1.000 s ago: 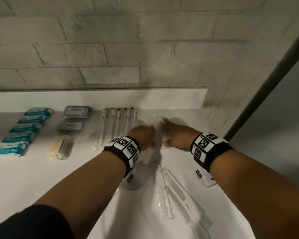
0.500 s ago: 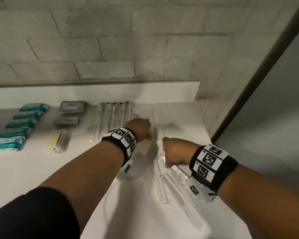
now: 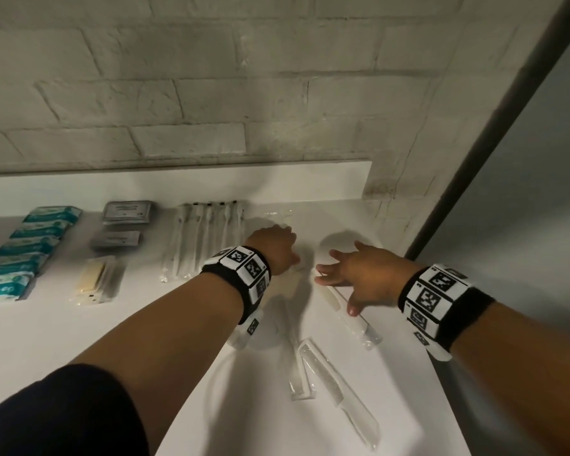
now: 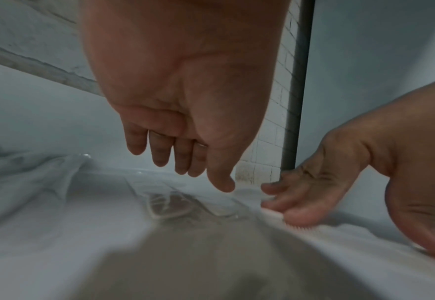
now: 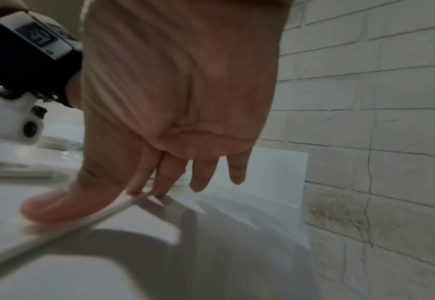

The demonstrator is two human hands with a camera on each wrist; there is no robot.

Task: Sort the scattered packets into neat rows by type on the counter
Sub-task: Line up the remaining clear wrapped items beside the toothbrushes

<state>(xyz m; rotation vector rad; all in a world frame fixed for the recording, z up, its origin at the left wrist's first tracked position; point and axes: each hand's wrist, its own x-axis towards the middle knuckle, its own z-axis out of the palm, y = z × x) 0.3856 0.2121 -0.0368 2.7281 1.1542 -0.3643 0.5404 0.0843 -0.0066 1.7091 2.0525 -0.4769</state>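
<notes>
On the white counter, my right hand holds a clear comb packet between thumb and fingers, its far end raised slightly off the surface. The right wrist view shows the comb packet edge-on, pinched by my right hand. Just to the left, my left hand hangs with relaxed, straight fingers over clear packets laid at the back, holding nothing. Two more comb packets lie loose nearer to me.
Sorted rows stand along the back: teal packets, grey sachets, yellowish packets and toothbrush packets. A brick wall closes the back and right. A dark post marks the counter's right end.
My right hand came back to the loose pile, took one comb packet and has carried it forward toward the left hand. The left hand stayed near the back row.
</notes>
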